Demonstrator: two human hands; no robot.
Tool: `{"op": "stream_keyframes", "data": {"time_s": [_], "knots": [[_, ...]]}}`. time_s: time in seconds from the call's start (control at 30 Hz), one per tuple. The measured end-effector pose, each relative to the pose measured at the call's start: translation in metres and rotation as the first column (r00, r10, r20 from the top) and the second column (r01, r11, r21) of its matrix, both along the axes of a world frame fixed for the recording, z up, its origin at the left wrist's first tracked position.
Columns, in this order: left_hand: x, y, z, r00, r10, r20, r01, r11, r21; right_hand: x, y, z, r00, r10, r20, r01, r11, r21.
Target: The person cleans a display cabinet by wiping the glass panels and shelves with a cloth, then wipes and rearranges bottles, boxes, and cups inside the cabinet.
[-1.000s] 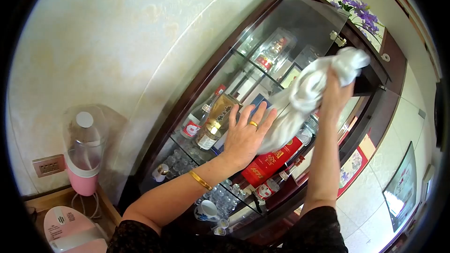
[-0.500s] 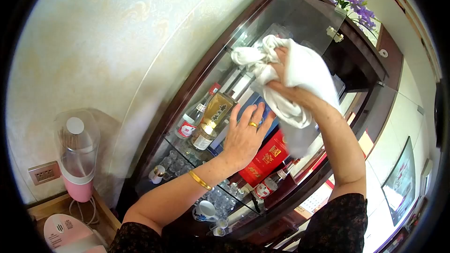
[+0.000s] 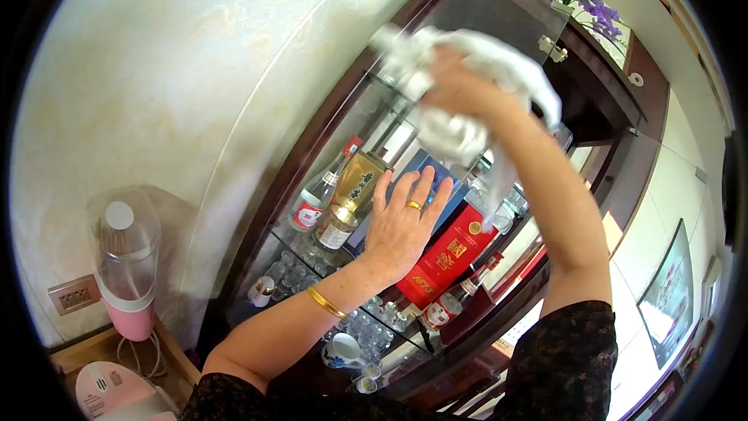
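Note:
A bunched white cloth is in my right hand, up against the upper part of the cabinet's glass door. Motion blurs the cloth and the hand. Lower down, my left hand lies with fingers spread, seemingly flat on the glass, and holds nothing. Behind it stand a red box with gold lettering, a gold box and a dark blue box partly hidden by the hand. A clear bottle with a red-and-white label is left of the gold box.
Small glasses and a white-and-blue cup fill the lower shelf. Purple flowers top the dark wooden cabinet. At left, a pink-based clear container stands near a wall socket. A wall screen hangs at right.
My right hand has moved up and slightly left with the cloth, uncovering more of the red box. My left hand has stayed nearly in place.

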State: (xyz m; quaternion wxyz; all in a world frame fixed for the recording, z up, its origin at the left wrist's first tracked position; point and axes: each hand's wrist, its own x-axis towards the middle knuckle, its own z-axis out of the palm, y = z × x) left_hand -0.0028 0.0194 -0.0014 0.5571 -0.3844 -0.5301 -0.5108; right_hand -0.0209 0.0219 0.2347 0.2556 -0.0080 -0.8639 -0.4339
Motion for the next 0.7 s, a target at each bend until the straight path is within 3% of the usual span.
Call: {"op": "stream_keyframes", "data": {"time_s": [0.03, 0.07, 0.13, 0.17, 0.27, 0.3, 0.37, 0.43, 0.5, 0.57, 0.63, 0.7], "knots": [[-0.001, 0.0, 0.0, 1.0, 0.011, 0.005, -0.011, 1.0, 0.003, -0.001, 0.01, -0.021, 0.976, 0.136, 0.169, -0.109, 0.981, -0.161], [-0.001, -0.001, 0.0, 1.0, 0.011, 0.005, -0.011, 1.0, 0.001, 0.029, -0.043, -0.038, 0.991, 0.049, 0.122, -0.05, 0.999, 0.008], [0.001, -0.005, 0.0, 1.0, 0.01, 0.013, -0.009, 1.0, -0.009, 0.009, -0.035, -0.036, 0.992, -0.12, -0.023, 0.119, 0.991, -0.061], [0.001, -0.007, 0.001, 1.0, 0.009, 0.013, -0.009, 1.0, -0.011, 0.003, -0.026, -0.026, 1.0, 0.004, 0.028, -0.002, 0.996, -0.088], [0.001, -0.009, 0.001, 0.999, 0.008, 0.038, -0.007, 1.0, -0.028, -0.003, -0.03, 0.023, 0.988, -0.006, -0.154, 0.025, 0.992, 0.125], [0.0, -0.009, 0.001, 1.0, -0.009, 0.018, 0.009, 1.0, -0.013, 0.0, -0.032, 0.046, 0.96, 0.018, -0.278, -0.017, 1.0, 0.004], [-0.002, -0.007, -0.001, 1.0, -0.019, -0.011, 0.019, 1.0, 0.001, -0.007, -0.008, 0.099, 0.908, 0.079, -0.412, -0.089, 0.996, -0.005], [-0.002, -0.009, 0.0, 1.0, -0.031, -0.001, 0.031, 1.0, -0.002, -0.018, 0.004, 0.124, 0.899, 0.012, -0.438, 0.049, 0.991, 0.128], [-0.001, -0.008, 0.0, 0.999, -0.048, 0.007, 0.048, 0.999, -0.002, -0.024, -0.01, 0.115, 0.908, -0.296, -0.296, 0.38, 0.879, 0.289], [-0.003, -0.007, 0.0, 0.999, -0.049, 0.009, 0.049, 0.999, -0.006, -0.032, -0.001, 0.082, 0.98, -0.195, -0.04, 0.199, 0.947, 0.254], [-0.002, -0.006, 0.0, 0.998, -0.058, 0.005, 0.058, 0.998, -0.025, -0.058, 0.034, 0.009, 0.999, 0.016, -0.034, -0.007, 0.967, 0.254], [-0.001, -0.009, 0.0, 1.0, -0.026, 0.009, 0.026, 0.999, -0.021, -0.043, 0.015, -0.02, 0.996, -0.046, 0.075, 0.032, 0.982, 0.184]]}}
